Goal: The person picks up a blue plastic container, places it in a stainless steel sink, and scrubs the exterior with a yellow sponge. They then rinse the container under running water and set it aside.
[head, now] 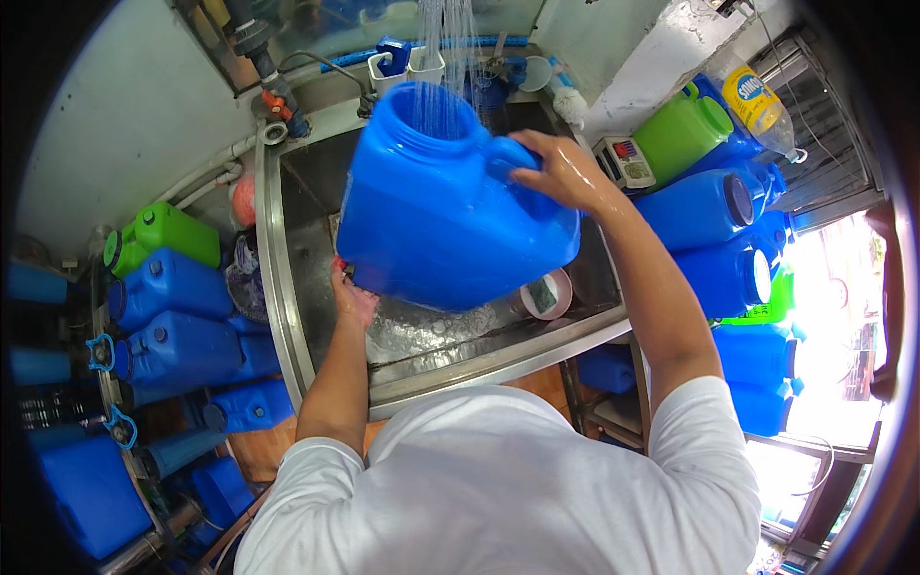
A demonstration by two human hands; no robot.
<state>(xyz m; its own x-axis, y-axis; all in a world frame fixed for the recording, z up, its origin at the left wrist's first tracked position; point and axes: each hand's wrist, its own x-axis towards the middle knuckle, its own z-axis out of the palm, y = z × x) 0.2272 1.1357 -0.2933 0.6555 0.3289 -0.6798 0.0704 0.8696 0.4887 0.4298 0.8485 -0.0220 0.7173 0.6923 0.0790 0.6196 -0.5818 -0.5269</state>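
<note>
A blue plastic water container [445,223] is held tilted over a stainless steel sink [316,215], its wide threaded mouth uncapped and facing up and away from me. A stream of water [442,43] falls from above into that mouth. My right hand [568,172] is wrapped around the moulded handle on the right, wet along the wrist. At the lower left of the container, my left hand [353,296] supports it beside a small red spigot [338,264]; its fingers are partly hidden. Below, a pink bowl [560,295] with a green scouring pad [540,296] sits in the sink.
Blue containers [180,348] and a green one [176,233] stand left of the sink. More blue containers [690,208] are stacked at right, near a plastic bottle [758,104]. A white-bristled brush [570,104] and an orange-handled valve [277,104] are along the back.
</note>
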